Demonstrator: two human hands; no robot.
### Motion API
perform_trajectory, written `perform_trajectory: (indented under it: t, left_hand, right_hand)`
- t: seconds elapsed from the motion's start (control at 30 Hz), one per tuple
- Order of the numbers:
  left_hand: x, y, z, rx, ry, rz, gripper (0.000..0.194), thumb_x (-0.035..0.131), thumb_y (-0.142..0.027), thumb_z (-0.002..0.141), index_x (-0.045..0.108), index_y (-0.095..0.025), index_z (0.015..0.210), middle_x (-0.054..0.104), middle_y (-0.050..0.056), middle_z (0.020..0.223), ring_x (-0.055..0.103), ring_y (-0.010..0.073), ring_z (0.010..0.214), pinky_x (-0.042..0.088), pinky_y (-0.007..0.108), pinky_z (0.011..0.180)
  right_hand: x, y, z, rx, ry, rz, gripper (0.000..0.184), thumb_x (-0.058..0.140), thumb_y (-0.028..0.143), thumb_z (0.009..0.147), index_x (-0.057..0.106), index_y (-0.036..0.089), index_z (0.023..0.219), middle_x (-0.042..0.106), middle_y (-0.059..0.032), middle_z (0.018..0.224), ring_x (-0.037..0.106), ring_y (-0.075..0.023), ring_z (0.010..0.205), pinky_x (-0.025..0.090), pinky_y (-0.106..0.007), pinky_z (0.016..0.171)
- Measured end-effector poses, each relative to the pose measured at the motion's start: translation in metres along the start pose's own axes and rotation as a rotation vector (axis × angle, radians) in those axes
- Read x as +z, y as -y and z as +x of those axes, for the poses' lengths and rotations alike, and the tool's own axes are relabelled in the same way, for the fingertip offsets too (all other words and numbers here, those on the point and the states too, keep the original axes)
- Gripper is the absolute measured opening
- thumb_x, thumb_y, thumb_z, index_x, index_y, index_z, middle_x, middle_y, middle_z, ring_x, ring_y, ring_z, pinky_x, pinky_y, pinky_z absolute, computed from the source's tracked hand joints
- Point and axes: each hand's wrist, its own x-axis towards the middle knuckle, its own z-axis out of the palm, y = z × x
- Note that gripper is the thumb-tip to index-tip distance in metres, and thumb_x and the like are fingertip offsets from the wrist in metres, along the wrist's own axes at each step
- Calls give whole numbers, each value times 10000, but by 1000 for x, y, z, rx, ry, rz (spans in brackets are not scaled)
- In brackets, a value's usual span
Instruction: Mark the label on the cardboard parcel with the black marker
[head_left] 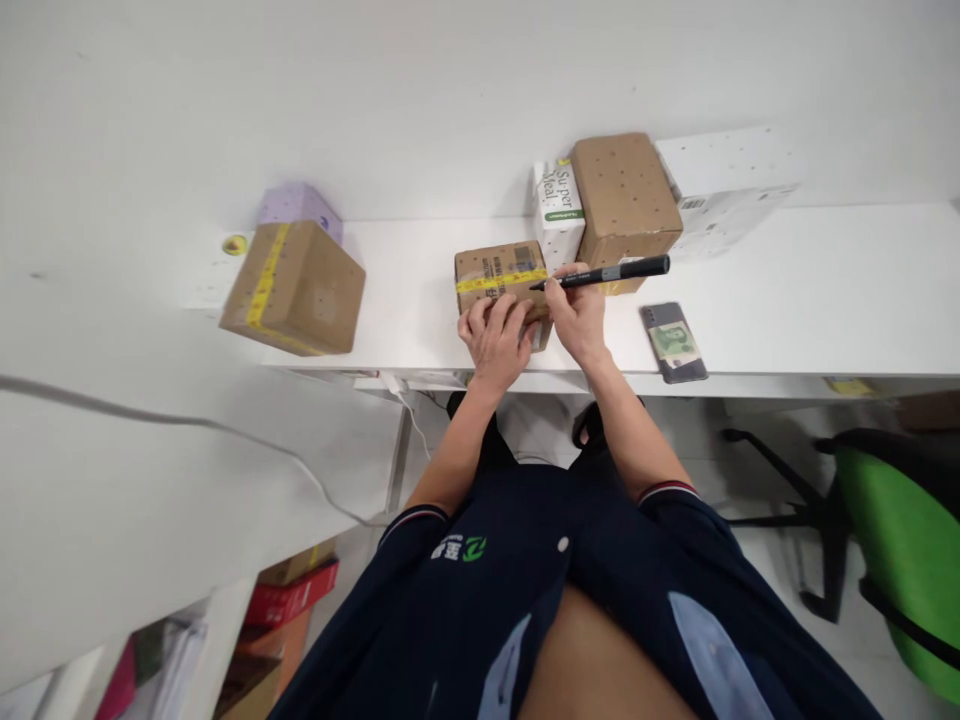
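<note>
- The small carton [499, 262] sits near the front edge of the bench [409, 290], its long axis along that edge.
- Left hand [496, 345]: fingers spread, resting on the carton.
- Right hand [581, 322], at the carton's right end: fingers clamped on the marker [634, 269], tip leftward over its top.

A white desk [817, 300] before us, a yellow-taped brown box [300, 290] and purple box [289, 203] at left, small taped carton [480, 265] near centre, Super Meal carton [559, 210], large brown box [626, 185] and white box [727, 160] farther right, phone [684, 373] near right.
</note>
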Motion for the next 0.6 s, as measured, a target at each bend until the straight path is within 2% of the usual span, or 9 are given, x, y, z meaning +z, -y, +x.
perform_trajectory:
  t: [0.27,0.6]
  left_hand:
    - [-1,-2,1,-26,-14,-28,384,547,-529,903,702,-300,1171,670,66,1278,485,324,1281,202,516,1158]
    - [2,1,0,-19,-11,-26,383,545,-529,907,694,-305,1179,664,73,1289,491,329,1288,214,523,1148]
  right_hand:
    - [0,0,1,-39,5,-63,239,608,463,873,546,232,862,530,14,700,602,-160,727,566,-306,733]
    - [-1,8,3,-64,64,-157,182,600,384,872,556,211,837,519,25,665,560,-138,634,522,-285,691]
